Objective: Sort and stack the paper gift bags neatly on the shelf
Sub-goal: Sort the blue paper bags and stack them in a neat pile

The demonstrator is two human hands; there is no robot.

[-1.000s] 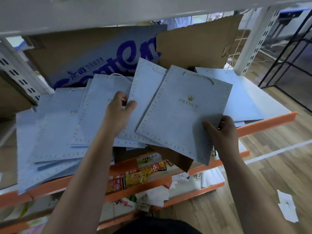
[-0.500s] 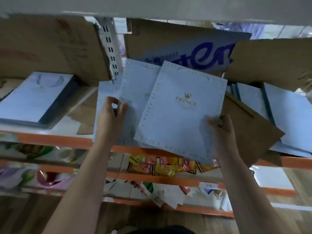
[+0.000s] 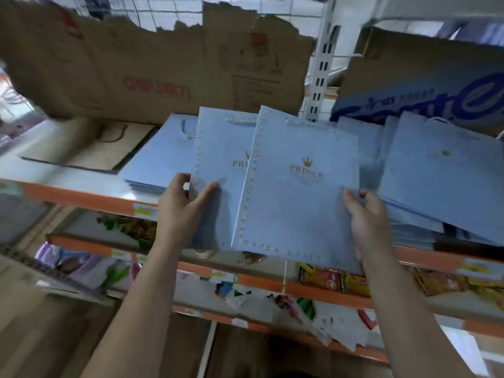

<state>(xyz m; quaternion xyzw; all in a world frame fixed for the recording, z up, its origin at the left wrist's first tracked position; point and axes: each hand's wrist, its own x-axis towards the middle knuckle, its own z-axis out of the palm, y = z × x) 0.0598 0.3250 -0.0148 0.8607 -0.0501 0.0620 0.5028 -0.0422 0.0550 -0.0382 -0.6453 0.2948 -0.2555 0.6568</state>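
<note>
Behind the front gift bag (image 3: 297, 197), the second bag (image 3: 221, 159) shows half its lettering.

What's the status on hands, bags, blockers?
Left hand gripping rear gift bag. Right hand gripping front gift bag. Both bags held off the shelf. Nothing blocking.

A shop: orange-edged shelves (image 3: 81, 197) with price labels (image 3: 143, 210), packaged snacks (image 3: 332, 278).
</note>
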